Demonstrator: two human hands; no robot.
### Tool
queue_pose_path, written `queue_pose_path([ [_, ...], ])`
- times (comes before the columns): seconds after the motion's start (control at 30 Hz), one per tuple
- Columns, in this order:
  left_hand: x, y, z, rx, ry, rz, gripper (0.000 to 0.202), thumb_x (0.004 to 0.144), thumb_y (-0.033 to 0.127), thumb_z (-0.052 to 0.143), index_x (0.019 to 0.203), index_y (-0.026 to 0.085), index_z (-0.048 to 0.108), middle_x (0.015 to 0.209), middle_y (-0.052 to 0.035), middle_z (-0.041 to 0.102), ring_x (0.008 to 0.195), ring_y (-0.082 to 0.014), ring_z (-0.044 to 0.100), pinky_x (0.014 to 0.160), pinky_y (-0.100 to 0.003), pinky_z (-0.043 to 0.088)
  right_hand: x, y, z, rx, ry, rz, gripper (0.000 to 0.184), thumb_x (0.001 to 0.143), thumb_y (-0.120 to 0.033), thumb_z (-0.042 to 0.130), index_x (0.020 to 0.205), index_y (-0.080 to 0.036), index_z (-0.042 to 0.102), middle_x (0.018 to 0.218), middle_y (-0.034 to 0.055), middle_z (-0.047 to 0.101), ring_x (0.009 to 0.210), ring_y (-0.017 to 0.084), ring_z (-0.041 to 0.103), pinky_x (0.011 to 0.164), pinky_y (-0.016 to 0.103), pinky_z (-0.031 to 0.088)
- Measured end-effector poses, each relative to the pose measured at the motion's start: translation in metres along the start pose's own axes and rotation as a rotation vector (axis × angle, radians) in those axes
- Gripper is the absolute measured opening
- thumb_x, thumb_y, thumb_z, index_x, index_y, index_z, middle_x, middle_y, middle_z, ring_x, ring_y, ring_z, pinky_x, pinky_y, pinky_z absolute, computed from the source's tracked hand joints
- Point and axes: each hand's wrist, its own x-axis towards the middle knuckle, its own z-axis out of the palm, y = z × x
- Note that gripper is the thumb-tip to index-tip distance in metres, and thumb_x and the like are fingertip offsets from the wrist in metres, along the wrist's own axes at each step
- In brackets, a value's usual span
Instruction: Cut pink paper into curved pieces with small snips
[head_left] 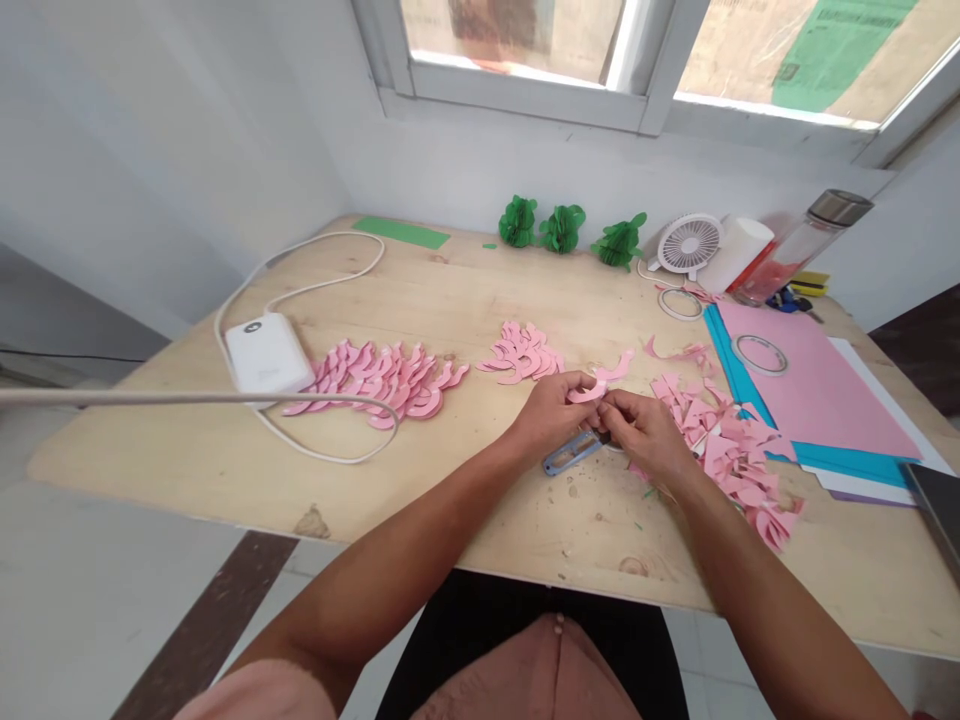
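Note:
Between my two hands is a curved pink paper piece (616,368), wavy in outline. My left hand (553,408) pinches it from the left. Close against it, my right hand (643,428) has its fingertips pressed together at the piece's lower edge; what exactly they pinch is hidden. A blue utility knife (571,453) lies on the table under my hands, its far end covered by my right fingers. Beyond my left hand sits a small pile of pink cut-outs (521,352). Farther left spreads a larger pile of similar curved pink pieces (382,380).
Pink paper scraps (731,450) lie right of my right hand. Coloured sheets (832,385) with a tape roll (760,354) are farther right. A white power bank (268,355) and its cable are left. Green paper shapes (562,229), a small fan (688,245) and a bottle (802,245) stand behind.

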Motion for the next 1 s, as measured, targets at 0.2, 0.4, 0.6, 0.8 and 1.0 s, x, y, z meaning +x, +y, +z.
queue_pose_path([
  [0.2,-0.0012,0.0018,-0.0001,0.009,-0.001,0.007,0.003,0.072,0.015,0.055,0.07,0.013,0.056,0.053,0.0017,0.056,0.047,-0.0065,0.049,0.052,-0.02,0.042,-0.0001,-0.001,-0.0007,-0.006,-0.007,0.002,0.026,0.084,-0.03,0.041,0.066,-0.017,0.055,0.054,-0.0021,0.05,0.047,0.009,0.04,0.047,0.021,0.029],
  [0.4,-0.0021,0.0027,0.0001,-0.007,0.005,-0.019,0.005,0.072,0.018,0.056,0.071,0.013,0.057,0.054,0.0015,0.056,0.047,-0.0066,0.049,0.051,-0.02,0.041,-0.0005,0.0,0.0001,0.001,0.007,0.005,0.026,0.083,-0.031,0.042,0.065,-0.017,0.055,0.052,-0.0025,0.048,0.046,0.009,0.038,0.045,0.02,0.028],
  [0.6,-0.0011,0.0019,0.0,0.01,0.001,-0.003,0.004,0.072,0.016,0.054,0.07,0.013,0.057,0.053,0.002,0.056,0.047,-0.0064,0.049,0.051,-0.019,0.041,0.0,0.0015,0.0003,0.003,0.005,0.008,0.025,0.083,-0.03,0.042,0.065,-0.017,0.055,0.054,-0.0021,0.05,0.047,0.009,0.04,0.046,0.021,0.029],
  [0.8,-0.002,0.0024,0.0003,0.009,-0.003,-0.005,0.004,0.072,0.017,0.054,0.071,0.013,0.056,0.051,0.0027,0.054,0.046,-0.0065,0.048,0.05,-0.02,0.04,0.0002,-0.0005,0.0002,0.005,-0.003,0.009,0.026,0.083,-0.03,0.042,0.066,-0.017,0.056,0.056,-0.0011,0.054,0.049,0.01,0.044,0.047,0.021,0.032],
  [1.0,-0.0011,0.001,-0.0011,0.08,0.005,0.011,0.006,0.072,0.019,0.056,0.07,0.013,0.057,0.047,0.0037,0.051,0.046,-0.0071,0.048,0.051,-0.02,0.04,-0.0003,-0.0017,-0.0002,0.013,-0.013,0.02,0.028,0.084,-0.031,0.041,0.069,-0.017,0.06,0.06,0.0001,0.059,0.052,0.01,0.049,0.048,0.021,0.034],
])
